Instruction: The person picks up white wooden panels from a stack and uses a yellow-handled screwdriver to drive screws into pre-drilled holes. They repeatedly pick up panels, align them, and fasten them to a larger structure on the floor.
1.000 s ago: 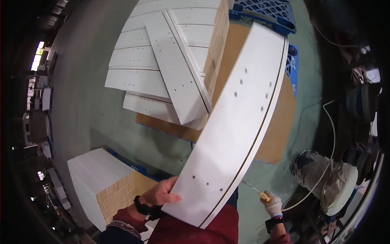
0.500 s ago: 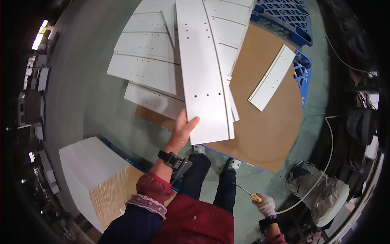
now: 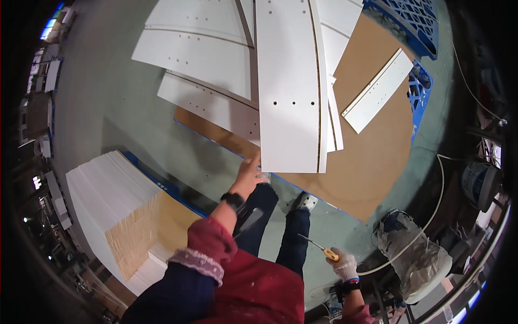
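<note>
Screwdriver (image 3: 331, 254), just one, in gloved right hand (image 3: 344, 265)

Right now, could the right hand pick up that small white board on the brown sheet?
Probably not: the right hand grips a yellow-handled tool, and the small white board lies well ahead, though nothing covers it.
</note>
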Demonstrator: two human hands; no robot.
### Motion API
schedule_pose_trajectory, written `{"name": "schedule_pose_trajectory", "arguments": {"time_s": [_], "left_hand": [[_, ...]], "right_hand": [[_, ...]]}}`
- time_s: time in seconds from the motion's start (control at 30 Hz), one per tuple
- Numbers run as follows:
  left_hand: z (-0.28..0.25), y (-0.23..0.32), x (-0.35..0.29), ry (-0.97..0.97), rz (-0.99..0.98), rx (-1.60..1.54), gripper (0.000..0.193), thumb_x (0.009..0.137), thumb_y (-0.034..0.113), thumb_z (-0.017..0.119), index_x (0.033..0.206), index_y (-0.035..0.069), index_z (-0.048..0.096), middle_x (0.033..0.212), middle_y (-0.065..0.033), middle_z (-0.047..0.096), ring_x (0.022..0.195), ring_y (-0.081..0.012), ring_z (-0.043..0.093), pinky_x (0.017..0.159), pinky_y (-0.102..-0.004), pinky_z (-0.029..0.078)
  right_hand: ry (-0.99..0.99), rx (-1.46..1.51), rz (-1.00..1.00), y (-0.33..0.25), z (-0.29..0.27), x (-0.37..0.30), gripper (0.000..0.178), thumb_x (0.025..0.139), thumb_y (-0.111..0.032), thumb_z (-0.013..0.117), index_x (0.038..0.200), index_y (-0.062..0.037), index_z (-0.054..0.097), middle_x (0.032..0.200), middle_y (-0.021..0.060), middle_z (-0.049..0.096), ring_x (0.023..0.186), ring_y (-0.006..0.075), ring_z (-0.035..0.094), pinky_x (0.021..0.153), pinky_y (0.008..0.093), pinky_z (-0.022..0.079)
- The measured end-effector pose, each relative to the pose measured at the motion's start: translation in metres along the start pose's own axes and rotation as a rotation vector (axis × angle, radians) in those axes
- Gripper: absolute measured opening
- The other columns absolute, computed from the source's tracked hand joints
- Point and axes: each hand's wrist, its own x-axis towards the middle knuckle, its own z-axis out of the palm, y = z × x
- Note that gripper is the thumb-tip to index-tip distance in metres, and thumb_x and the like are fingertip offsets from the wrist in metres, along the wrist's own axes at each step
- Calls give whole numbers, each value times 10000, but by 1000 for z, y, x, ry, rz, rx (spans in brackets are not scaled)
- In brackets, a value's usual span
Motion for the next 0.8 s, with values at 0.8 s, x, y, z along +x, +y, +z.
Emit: {"name": "schedule_pose_trajectory", "arguments": {"time_s": [0.8], "left_hand": [[-105,-24,-140,202,440,10,516,811,97,595,1283,-25,426,1197,-129,535,1077,-237,549,926,-345,431]], "right_hand": [[183,96,-582,-62,-74,-22,308,730,-97,629,1036,-125,604,846,87,638,804,303,625,674,362,510]]}}
